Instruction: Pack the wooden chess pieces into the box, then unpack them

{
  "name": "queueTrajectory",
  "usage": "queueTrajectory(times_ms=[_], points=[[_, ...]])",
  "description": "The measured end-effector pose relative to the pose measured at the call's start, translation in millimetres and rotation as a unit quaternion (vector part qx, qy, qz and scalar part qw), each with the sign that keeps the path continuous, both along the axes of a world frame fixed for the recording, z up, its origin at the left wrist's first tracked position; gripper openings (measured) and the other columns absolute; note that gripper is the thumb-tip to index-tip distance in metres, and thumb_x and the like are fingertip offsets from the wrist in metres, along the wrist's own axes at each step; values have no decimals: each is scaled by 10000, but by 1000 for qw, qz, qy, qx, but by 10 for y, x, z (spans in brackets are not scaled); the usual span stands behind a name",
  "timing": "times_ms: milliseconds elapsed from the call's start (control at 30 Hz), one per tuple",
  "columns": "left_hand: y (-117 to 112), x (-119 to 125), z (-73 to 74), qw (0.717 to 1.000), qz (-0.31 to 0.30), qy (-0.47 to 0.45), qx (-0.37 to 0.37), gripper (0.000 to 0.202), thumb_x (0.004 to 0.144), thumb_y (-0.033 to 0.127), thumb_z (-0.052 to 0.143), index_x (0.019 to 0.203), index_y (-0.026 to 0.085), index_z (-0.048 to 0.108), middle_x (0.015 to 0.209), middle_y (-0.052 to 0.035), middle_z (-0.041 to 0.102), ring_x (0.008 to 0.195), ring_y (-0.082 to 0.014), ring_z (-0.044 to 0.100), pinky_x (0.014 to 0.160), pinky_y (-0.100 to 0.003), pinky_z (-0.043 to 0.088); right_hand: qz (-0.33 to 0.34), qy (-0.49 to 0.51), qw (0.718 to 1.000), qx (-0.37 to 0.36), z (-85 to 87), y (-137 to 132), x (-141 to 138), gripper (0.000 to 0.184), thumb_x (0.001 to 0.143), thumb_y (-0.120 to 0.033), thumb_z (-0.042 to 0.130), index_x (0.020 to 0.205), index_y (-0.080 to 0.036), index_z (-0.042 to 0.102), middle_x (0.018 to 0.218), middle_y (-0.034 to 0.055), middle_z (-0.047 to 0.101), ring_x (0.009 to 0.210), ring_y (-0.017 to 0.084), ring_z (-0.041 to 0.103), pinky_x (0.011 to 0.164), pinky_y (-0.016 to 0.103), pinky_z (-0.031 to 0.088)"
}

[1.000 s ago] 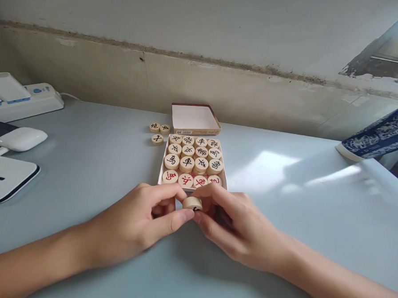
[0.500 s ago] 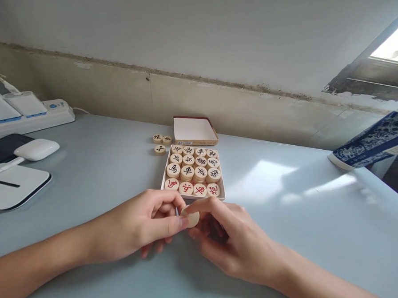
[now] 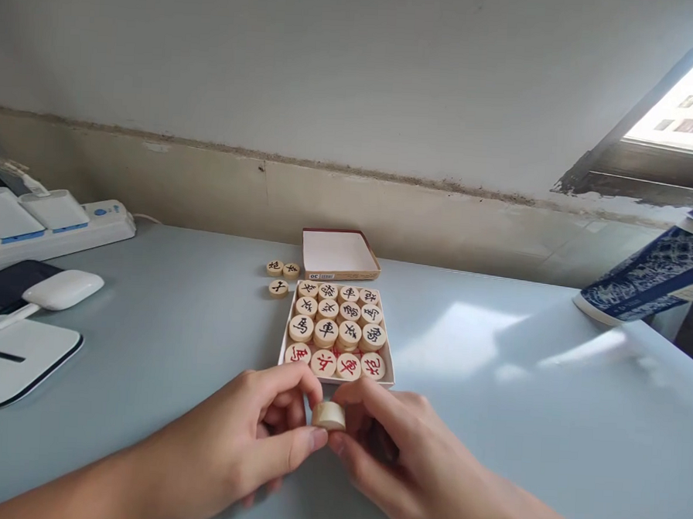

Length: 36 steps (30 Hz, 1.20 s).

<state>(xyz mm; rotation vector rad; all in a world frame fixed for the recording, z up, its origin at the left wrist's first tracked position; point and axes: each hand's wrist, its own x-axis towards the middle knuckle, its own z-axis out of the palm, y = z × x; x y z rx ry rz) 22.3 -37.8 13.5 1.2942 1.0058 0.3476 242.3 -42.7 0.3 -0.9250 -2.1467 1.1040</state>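
Note:
Between the fingertips of my left hand point(image 3: 256, 433) and my right hand point(image 3: 391, 452) is a round, cream Chinese chess piece point(image 3: 329, 416). Its plain side edge faces me, and any character on it is hidden. Both hands pinch it just in front of an open white box point(image 3: 389, 370). Rows of chess pieces fill that box: black-lettered ones point(image 3: 325, 333) in the farther rows, stacked, and red-lettered ones point(image 3: 323, 363) in a lower near row. Left of the box, three loose black-lettered pieces point(image 3: 278, 288) lie on the table.
The box lid point(image 3: 340, 253) lies inside-up behind the box, near the wall. On the left are a power strip point(image 3: 113, 222) with chargers, a white charging pad point(image 3: 33, 359) and a white rounded case point(image 3: 64, 289). A blue patterned cup point(image 3: 642, 267) stands at the right.
The held piece has been tilted, so its side edge now shows instead of its flat face. The camera view has tipped slightly upward, shifting everything lower in the picture.

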Motion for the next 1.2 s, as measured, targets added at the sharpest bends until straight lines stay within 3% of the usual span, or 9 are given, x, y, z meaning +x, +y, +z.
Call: queueTrajectory(times_ms=[267,567,733,867,1000,1200], points=[[-4,-13,-27,1000,13,5,15,501,903,673,599,1114,220,554,729,50,510,604,-113,546,448,-160,449,-22,49,999,6,-35,-15,-1,193,832,-49,503,902,-223,462,645,-105,462,506,57,358,471,171,301],[47,3,33,999,-19,45,17,604,903,766,494,822,169,531,639,40,544,454,-63,465,423,-163,365,-18,44,998,41,-66,-13,0,199,817,-47,469,926,-213,483,650,-96,479,498,54,376,464,170,308],[38,8,15,999,-19,35,20,627,887,785,497,799,165,540,644,38,520,494,-77,475,423,-165,374,-11,40,998,55,-68,-9,-4,220,790,-41,451,930,-208,485,648,-97,460,501,57,355,471,181,302],[40,-6,-1,1000,-22,20,-3,552,868,717,600,860,165,592,641,40,511,562,-102,489,449,-169,395,4,47,996,74,-57,-16,2,245,756,-28,447,915,-204,506,650,-96,440,505,59,339,484,189,306],[43,-6,26,999,-17,9,-27,424,817,564,749,908,178,598,708,49,517,618,-101,477,493,-175,390,9,31,996,83,-66,-25,-3,297,738,-30,442,958,-200,546,779,-49,607,574,74,436,549,199,375],[25,-3,83,999,-32,31,27,241,864,326,709,811,187,520,672,77,450,599,-77,382,534,-185,325,-55,-42,992,105,-123,-23,-29,338,898,-124,469,1222,-181,543,697,-51,633,512,106,505,506,229,391]])
